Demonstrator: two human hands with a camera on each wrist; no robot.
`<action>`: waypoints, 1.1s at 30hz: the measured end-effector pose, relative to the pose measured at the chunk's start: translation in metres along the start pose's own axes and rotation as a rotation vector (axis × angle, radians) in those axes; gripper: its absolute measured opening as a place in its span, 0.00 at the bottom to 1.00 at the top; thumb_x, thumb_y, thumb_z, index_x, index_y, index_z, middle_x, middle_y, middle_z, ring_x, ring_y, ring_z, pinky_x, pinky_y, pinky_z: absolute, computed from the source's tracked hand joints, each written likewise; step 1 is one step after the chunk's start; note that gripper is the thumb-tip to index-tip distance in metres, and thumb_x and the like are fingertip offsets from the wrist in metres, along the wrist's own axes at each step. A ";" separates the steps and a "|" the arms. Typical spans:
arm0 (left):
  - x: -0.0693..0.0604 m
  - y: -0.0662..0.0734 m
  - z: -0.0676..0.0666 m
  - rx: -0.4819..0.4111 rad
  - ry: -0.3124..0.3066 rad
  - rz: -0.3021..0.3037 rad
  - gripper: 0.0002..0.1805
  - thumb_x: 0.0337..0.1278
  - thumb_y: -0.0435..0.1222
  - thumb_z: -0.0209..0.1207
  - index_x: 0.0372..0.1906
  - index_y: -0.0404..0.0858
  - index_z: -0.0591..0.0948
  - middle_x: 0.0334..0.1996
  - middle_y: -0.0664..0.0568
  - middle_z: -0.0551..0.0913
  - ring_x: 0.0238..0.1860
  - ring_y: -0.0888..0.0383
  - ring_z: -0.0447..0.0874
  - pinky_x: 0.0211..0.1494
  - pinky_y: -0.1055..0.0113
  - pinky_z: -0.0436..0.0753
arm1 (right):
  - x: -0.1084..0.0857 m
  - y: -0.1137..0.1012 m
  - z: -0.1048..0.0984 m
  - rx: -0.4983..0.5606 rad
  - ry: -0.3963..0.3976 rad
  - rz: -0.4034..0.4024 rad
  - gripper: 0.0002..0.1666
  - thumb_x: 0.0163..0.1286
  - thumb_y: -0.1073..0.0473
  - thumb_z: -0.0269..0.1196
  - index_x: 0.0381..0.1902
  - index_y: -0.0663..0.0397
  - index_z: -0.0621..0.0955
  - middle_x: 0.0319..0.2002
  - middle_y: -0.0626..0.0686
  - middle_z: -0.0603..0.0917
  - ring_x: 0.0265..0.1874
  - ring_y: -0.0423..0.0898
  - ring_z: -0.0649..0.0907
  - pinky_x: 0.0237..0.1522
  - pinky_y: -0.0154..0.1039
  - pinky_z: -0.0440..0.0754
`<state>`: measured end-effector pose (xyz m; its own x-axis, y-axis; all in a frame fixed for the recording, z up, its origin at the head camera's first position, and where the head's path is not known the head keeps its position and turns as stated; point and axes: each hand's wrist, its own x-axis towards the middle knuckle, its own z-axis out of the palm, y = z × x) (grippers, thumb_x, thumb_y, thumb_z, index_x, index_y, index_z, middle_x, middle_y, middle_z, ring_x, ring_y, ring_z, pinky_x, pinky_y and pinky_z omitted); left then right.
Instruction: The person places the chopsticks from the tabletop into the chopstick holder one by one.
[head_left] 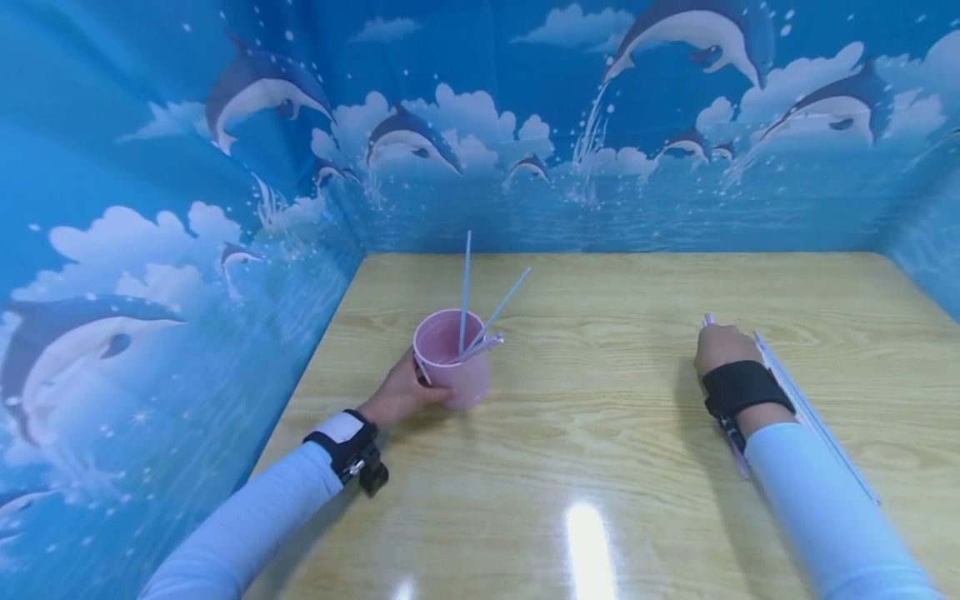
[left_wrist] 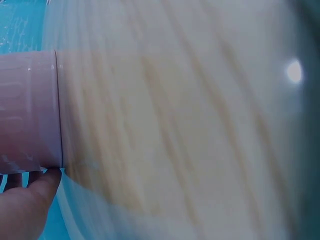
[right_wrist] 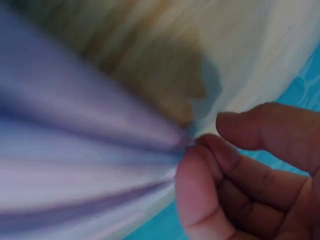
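A pink cup (head_left: 468,383) stands tilted toward the right on the left half of the table, with several thin straw-like sticks (head_left: 465,287) leaning out of its mouth. My left hand (head_left: 405,392) grips the cup from its left side, thumb across the near wall. In the left wrist view, fingers (left_wrist: 45,187) touch the cup's wall (left_wrist: 30,110). Over on the right, my right hand (head_left: 723,346) curls its fingers at some purple and pale straw-like sticks (right_wrist: 100,180); their tips poke out ahead of it. The exact pinch is partly hidden.
Beside the right forearm lie more thin pale sticks (head_left: 817,421) on the wooden table (head_left: 592,400). A blue dolphin-print curtain (head_left: 465,200) rises along the table's back and left edges. Glare (head_left: 588,550) shows on the near tabletop.
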<state>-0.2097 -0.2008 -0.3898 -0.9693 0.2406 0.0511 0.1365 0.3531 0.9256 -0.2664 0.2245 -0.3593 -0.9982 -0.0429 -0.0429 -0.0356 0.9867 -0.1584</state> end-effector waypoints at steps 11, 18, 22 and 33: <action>-0.007 0.008 0.004 -0.006 0.004 -0.060 0.48 0.27 0.36 0.67 0.60 0.51 0.54 0.59 0.55 0.61 0.61 0.54 0.57 0.64 0.52 0.57 | -0.007 -0.001 0.006 0.001 0.028 0.004 0.11 0.54 0.70 0.46 0.18 0.70 0.73 0.14 0.63 0.73 0.12 0.53 0.72 0.09 0.40 0.67; -0.009 0.018 0.003 0.000 0.023 -0.084 0.47 0.29 0.32 0.65 0.61 0.46 0.54 0.59 0.51 0.61 0.61 0.52 0.57 0.63 0.52 0.56 | -0.006 -0.006 0.002 0.020 -0.008 0.020 0.11 0.53 0.69 0.45 0.21 0.71 0.73 0.19 0.67 0.75 0.16 0.56 0.74 0.11 0.43 0.69; -0.007 0.015 0.002 0.008 0.023 -0.088 0.48 0.29 0.33 0.66 0.61 0.48 0.53 0.59 0.52 0.60 0.61 0.53 0.57 0.64 0.53 0.56 | -0.002 -0.008 0.001 0.055 -0.110 0.022 0.05 0.44 0.66 0.51 0.17 0.66 0.72 0.19 0.64 0.75 0.17 0.54 0.74 0.12 0.41 0.70; -0.005 0.016 0.001 -0.003 0.009 -0.062 0.49 0.27 0.36 0.67 0.61 0.51 0.54 0.59 0.54 0.61 0.61 0.54 0.57 0.64 0.51 0.55 | 0.001 -0.026 -0.038 0.104 -0.080 -0.055 0.16 0.47 0.56 0.59 0.08 0.57 0.69 0.09 0.49 0.67 0.11 0.46 0.69 0.11 0.35 0.66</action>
<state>-0.2028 -0.1949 -0.3755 -0.9777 0.2100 -0.0029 0.0755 0.3643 0.9282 -0.2681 0.2047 -0.3177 -0.9875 -0.1131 -0.1096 -0.0808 0.9612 -0.2636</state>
